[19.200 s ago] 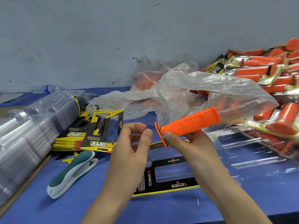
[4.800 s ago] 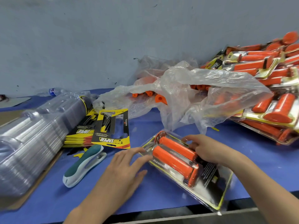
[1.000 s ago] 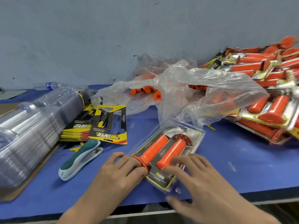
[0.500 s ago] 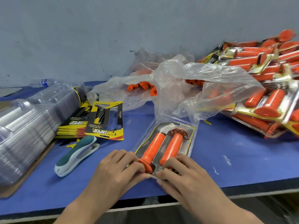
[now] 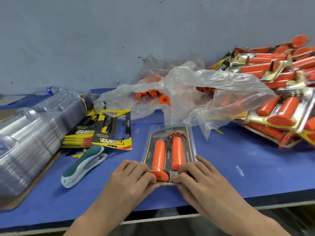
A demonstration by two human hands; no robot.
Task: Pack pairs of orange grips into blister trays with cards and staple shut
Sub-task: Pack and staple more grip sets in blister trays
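A clear blister tray [image 5: 190, 143] with a black and yellow card lies flat on the blue table, its long side pointing away from me. Two orange grips [image 5: 159, 155] sit side by side inside it. My left hand [image 5: 131, 178] and my right hand [image 5: 199, 174] both pinch the tray's near edge with curled fingers, thumbs meeting at the middle. A teal and white stapler [image 5: 83, 166] lies to the left of the tray, untouched.
A stack of printed cards [image 5: 109, 132] and a pile of empty clear trays [image 5: 32, 135] lie at the left. A crumpled plastic bag [image 5: 196, 92] with loose orange grips sits behind. Finished packs [image 5: 279, 106] are heaped at the right. The table's front edge [image 5: 255, 200] is close.
The tray has been turned from a slant to point straight away from me. Both hands have closed in on its near edge.
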